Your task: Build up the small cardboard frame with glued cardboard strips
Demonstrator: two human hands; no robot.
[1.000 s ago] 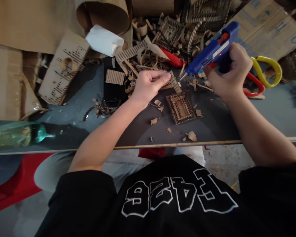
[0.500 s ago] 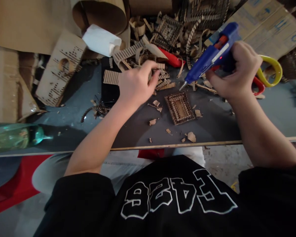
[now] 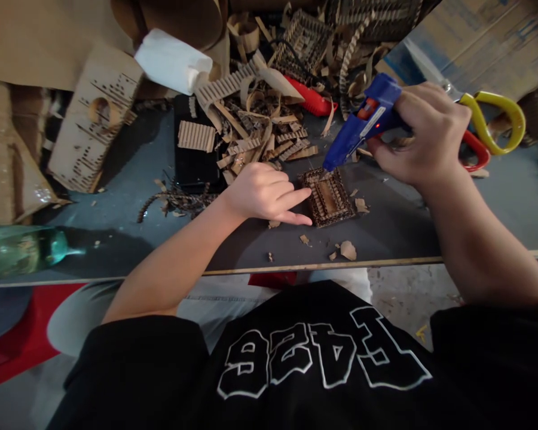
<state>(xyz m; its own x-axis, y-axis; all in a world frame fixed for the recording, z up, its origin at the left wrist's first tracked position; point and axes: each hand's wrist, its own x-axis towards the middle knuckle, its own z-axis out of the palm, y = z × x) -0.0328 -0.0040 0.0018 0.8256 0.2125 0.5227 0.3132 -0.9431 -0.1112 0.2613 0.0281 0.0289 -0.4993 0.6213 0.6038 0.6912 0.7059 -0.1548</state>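
A: What fills the frame?

B: A dark grey tabletop [image 3: 130, 173] runs across the middle, with a heap of brown corrugated cardboard strips and offcuts [image 3: 260, 128] at upper centre. A white paper roll [image 3: 173, 60] lies at upper left, and yellow-and-red-handled scissors [image 3: 491, 128] at upper right.

A: And the hands?

B: The right hand [image 3: 424, 134], right of centre, is wrapped closed around the grip of a blue hot glue gun [image 3: 363, 122]; its nozzle points down-left onto the top edge of a small rectangular frame of layered corrugated cardboard [image 3: 328, 197].

A: Where does that frame sit?

B: Flat on the tabletop at centre, just right of the left hand [image 3: 262, 194]. That hand rests on the table, fingers loosely extended and slightly apart, fingertips [image 3: 305, 221] touching the frame's left edge, holding nothing.
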